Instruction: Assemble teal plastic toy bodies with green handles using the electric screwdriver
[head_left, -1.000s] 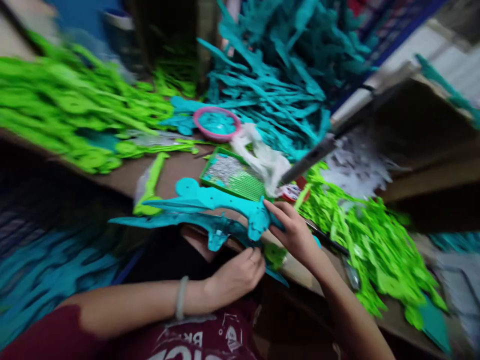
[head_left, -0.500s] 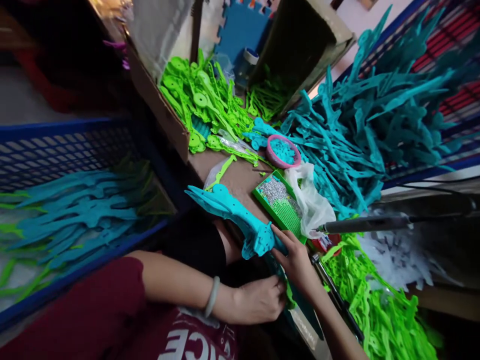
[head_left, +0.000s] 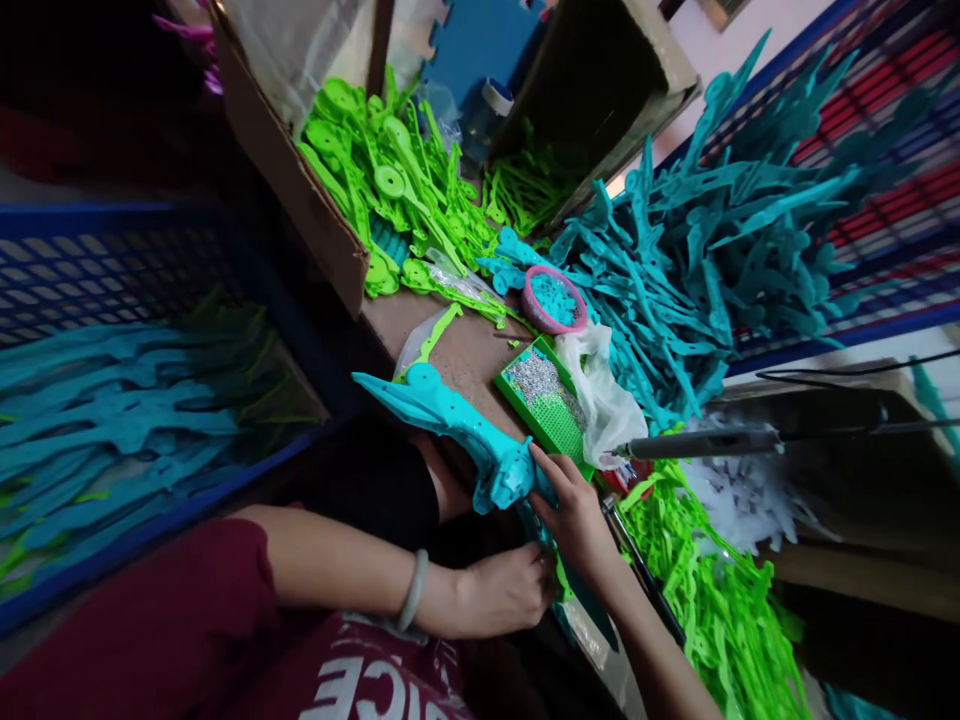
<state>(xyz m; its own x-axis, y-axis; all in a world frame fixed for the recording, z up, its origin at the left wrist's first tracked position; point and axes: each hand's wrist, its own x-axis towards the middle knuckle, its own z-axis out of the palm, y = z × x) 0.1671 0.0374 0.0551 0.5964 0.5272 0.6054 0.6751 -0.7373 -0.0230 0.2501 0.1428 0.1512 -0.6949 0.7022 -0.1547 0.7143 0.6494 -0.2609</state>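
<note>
Cluttered brown bench (head_left: 469, 360), green tray (head_left: 556, 432) right of centre. Right hand (head_left: 574, 508) grips one end of the teal plastic piece (head_left: 454, 418), mid-frame; left hand (head_left: 504, 592) curled below, fingertips hidden, hold unclear. Keeping that grip firm, pointed end level, should limit twisting.

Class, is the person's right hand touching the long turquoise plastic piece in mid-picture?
Touching. The head view shows the right hand gripping one end of the turquoise plastic piece, with no gap visible.

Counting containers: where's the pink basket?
In the head view, the pink basket sits just right of centre, beyond the green tray, beside the white bag.
</note>
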